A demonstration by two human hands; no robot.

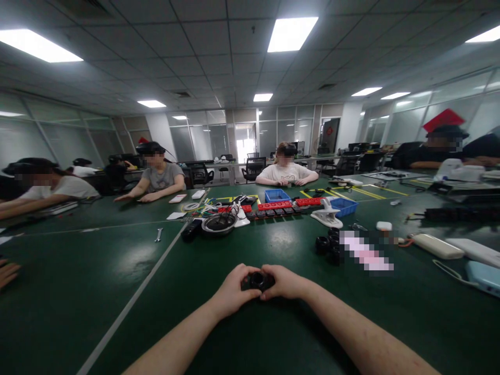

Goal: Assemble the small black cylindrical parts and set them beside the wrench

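The person's left hand and right hand close on a black socket-like part from its two sides, low over the near stretch of the green bench. Its round opening faces up between them. The fingers of both hands are bent inward with only the part's width between them, thumbs on the near side; each hand has hold of it. Whether the part's underside touches the bench cannot be told.

Beyond the black socket-like part and to its right sits a cluster of black round pieces, just beside a pixelated pink-and-white item. Farther right of the part lie a cream power bank and a pale blue case. Well beyond it stand a white clip base, two blue trays and a row of red slotted strips. Beyond it to the left are a round dark dish with a pale rim and, farther left, a double-ended spanner. A co-worker's hand shows far to the part's left; across from it sits a person in a white T-shirt.
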